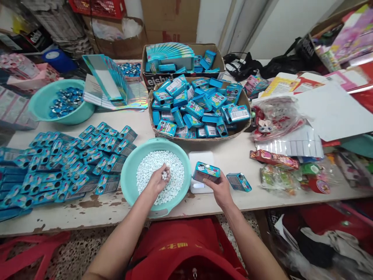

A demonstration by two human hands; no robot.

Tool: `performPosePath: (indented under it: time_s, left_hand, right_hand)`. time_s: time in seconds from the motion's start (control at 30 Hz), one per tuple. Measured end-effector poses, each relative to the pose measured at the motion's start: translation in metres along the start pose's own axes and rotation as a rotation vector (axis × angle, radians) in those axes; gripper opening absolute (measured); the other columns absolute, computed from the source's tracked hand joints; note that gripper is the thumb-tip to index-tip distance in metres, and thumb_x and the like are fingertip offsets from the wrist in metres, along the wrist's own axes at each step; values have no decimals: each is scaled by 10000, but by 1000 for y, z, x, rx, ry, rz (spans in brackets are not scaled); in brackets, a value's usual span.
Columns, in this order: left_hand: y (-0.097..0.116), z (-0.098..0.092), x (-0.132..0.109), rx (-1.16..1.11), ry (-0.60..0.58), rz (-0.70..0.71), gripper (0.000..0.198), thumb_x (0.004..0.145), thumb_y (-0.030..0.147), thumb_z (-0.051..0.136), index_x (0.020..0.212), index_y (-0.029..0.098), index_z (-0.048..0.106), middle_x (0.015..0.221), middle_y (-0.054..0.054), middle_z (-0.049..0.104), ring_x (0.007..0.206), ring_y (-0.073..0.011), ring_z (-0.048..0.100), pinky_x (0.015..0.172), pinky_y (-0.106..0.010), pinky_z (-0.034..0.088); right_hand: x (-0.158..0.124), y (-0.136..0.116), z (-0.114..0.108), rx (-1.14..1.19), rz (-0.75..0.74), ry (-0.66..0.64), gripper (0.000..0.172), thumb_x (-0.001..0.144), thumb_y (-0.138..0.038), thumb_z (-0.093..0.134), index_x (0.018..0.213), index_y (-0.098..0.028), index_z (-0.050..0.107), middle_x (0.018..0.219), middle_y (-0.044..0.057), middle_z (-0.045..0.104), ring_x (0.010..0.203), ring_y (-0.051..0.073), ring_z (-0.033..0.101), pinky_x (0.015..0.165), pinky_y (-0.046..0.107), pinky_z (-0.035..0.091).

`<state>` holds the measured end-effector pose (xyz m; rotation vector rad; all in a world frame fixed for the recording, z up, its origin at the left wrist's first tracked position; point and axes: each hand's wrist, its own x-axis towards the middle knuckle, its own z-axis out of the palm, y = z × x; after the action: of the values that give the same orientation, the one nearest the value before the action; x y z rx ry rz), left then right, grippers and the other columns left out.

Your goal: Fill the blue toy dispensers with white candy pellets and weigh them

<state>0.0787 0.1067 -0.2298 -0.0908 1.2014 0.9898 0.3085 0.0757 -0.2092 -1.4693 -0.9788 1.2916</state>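
Over a turquoise basin (127, 175) filled with small white candies (145, 167), my left hand (159, 178) is closed around several of the candies. My right hand (220, 190) grips a small blue box (207, 170) with a printed front, just above a white scale (198, 186) with a lit display. Another blue box (239, 182) lies on the table to the right of that hand. To the left of the basin, many blue boxes (81, 171) stand in rows, several with a round hole in the top.
Behind the basin, a cardboard carton (201, 139) is heaped with blue boxes. A second turquoise basin (37, 103) at the back left holds blue-and-silver pieces. Bagged toys (276, 120) and a red box (275, 159) lie on the right. The table's front edge (204, 214) is close to my body.
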Motion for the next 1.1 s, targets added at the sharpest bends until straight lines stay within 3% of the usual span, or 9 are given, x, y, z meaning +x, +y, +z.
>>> performPosePath:
  time_s: [0.27,0.33,0.47,0.57,0.63,0.77,0.93,1.03,1.1]
  left_hand:
    - [-7,-5,11,72,209,50,141,864,184,535,766,98,588,596,6,515,453,-58,526,416,-146,437]
    - [-4,-2,9,74,209,48,137,872,177,518,778,103,584,574,13,504,450,-61,525,419,-149,441]
    - [3,1,8,51,140,33,153,892,192,478,795,118,571,507,38,445,389,-54,456,344,-129,331]
    - [6,2,8,46,126,38,197,900,226,468,745,129,544,527,28,461,385,-54,441,330,-132,299]
    - [7,1,9,80,146,28,224,898,243,473,713,130,529,548,15,480,402,-63,464,331,-137,305]
    - [5,0,11,107,115,0,223,898,242,466,721,128,541,502,31,428,409,-76,474,350,-143,340]
    - [5,3,13,181,91,45,119,827,68,478,843,106,590,586,7,523,450,-63,515,404,-133,391]
    - [8,8,13,226,48,55,72,828,135,523,842,116,591,580,14,514,450,-70,514,393,-139,381]
    - [10,12,13,256,43,58,149,843,247,544,761,125,568,555,18,492,441,-77,503,378,-148,364]
  right_hand:
    - [59,33,-18,-109,-62,68,416,583,-382,767,890,-166,588,882,35,654,838,194,597,819,365,475]
    - [67,42,-18,-167,-67,76,430,583,-395,751,909,-159,599,918,52,646,885,209,590,853,384,460]
    - [68,47,-25,-307,-80,124,552,564,-410,748,1035,-150,621,1072,109,615,1040,258,544,923,425,426]
    - [55,41,-39,-346,-107,123,684,580,-410,757,1190,-174,557,1222,134,553,1119,275,506,889,421,454]
    - [39,36,-48,-326,-118,144,647,641,-427,726,1212,-190,536,1253,140,531,1083,265,530,821,401,488]
    - [1,34,-62,-235,-59,229,469,745,-438,649,1135,-191,564,1160,134,597,961,229,589,776,385,509]
    - [-36,48,-68,-174,61,315,447,718,-468,674,1050,-179,597,1081,130,650,889,222,618,783,401,509]
    - [-50,55,-68,-142,123,329,457,699,-490,684,1021,-174,610,1050,132,673,899,234,630,793,405,512]
    - [-57,58,-69,-128,159,330,464,686,-499,695,1008,-173,617,1041,132,682,915,241,635,810,409,511]
